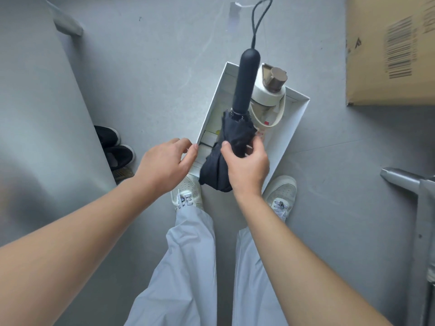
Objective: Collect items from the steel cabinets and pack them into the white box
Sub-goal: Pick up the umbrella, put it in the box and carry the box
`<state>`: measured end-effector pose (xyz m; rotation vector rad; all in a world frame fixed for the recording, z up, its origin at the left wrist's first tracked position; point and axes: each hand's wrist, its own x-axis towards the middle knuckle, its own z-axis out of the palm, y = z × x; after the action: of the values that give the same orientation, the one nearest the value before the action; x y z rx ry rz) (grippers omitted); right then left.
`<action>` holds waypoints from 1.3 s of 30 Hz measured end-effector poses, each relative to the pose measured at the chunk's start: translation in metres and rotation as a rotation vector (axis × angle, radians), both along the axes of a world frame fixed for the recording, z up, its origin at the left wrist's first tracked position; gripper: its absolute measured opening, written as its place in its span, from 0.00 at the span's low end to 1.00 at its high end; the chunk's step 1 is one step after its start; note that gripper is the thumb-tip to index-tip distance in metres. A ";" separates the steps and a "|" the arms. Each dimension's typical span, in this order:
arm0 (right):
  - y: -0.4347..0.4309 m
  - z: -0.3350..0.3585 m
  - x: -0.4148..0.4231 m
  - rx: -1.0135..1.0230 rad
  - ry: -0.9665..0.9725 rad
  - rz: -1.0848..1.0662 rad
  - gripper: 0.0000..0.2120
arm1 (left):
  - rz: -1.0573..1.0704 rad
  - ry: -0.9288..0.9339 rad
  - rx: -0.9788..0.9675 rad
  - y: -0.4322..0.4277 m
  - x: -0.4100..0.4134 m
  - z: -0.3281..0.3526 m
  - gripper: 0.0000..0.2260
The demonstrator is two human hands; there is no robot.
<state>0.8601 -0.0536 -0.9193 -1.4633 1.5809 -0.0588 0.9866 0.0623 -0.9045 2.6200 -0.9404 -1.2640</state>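
Observation:
A white box (292, 128) sits on the grey floor between my feet. Inside it lies a water bottle (268, 92) with a white collar, a brown cap and a cream strap, beside small white packets (211, 137). A folded black umbrella (237, 128) lies lengthwise over the box, its handle pointing away and its wrist loop trailing on the floor. My right hand (247, 165) grips the umbrella's fabric near the near end. My left hand (164, 165) rests at the box's near left edge, fingers on the rim.
A grey steel cabinet (40, 102) stands at the left, with dark shoes (117, 149) at its foot. A brown cardboard carton (390, 48) fills the upper right. A metal frame leg (421, 208) stands at the right. My white sneakers flank the box's near end.

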 end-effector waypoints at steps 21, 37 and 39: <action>-0.075 -0.052 -0.039 0.111 0.470 0.214 0.20 | -0.081 0.011 -0.063 -0.030 -0.025 -0.005 0.17; -0.059 -0.021 -0.093 0.008 -0.041 0.094 0.26 | -0.089 -0.013 -0.063 -0.038 -0.032 -0.015 0.17; -0.069 -0.017 -0.093 -0.026 -0.053 0.076 0.26 | -0.054 -0.022 -0.058 -0.040 -0.030 -0.014 0.17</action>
<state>0.7669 -0.1223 -0.9367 -1.5283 1.4858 -0.0737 0.9571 0.0227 -0.9185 2.5864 -1.0420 -1.2035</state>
